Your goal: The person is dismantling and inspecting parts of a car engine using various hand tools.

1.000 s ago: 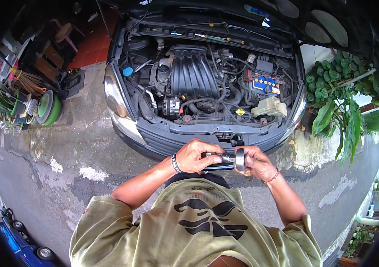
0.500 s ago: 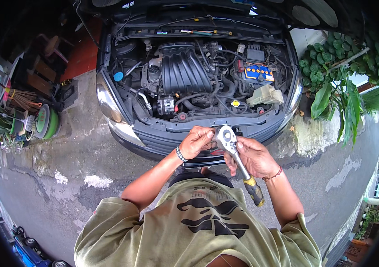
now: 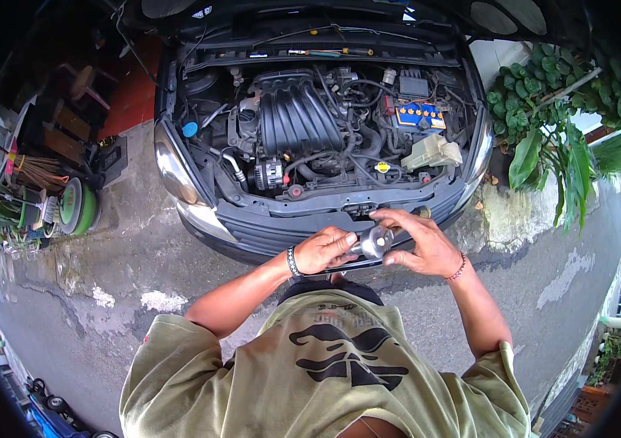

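A metal ratchet wrench [image 3: 378,241] is held in front of the car's bumper, its round head turned up toward me. My left hand [image 3: 323,250] is closed, pinching the metal at the left side of the head with thumb and fingers. Around the head's right side curves my right hand [image 3: 427,244], thumb and forefinger spread apart. Whether its hidden fingers touch the tool cannot be seen. Most of the ratchet's handle is out of sight behind the right hand.
Beyond my hands lies an open engine bay with a black engine cover [image 3: 299,113], a blue-topped battery [image 3: 418,115] and a whitish reservoir [image 3: 431,152]. Tools [image 3: 332,52] rest along the rear edge. Potted plants [image 3: 526,157] stand right; a green round object [image 3: 77,206] is left.
The ratchet has turned so its yellow-and-black handle no longer points toward me. My right hand's fingers have spread and shifted around the head. My left hand has moved slightly nearer to me.
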